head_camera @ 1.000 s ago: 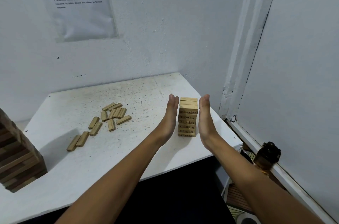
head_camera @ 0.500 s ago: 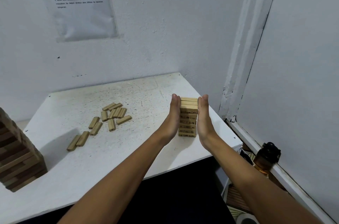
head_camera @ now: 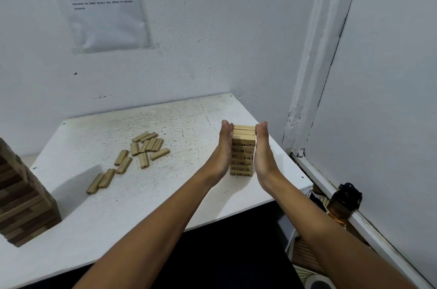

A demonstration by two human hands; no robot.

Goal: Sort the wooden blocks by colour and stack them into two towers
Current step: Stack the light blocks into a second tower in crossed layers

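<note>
Two flat hands hide light tower (head_camera: 243,149) sides

One head-worn wide-angle view looks forward and down from above the table's (head_camera: 142,206) near edge. It faces a wall corner (head_camera: 272,52), with the forearms reaching out close below.

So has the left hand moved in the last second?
Yes. The left hand has closed in rightward against the light block tower, which has stayed put on the table.
</note>
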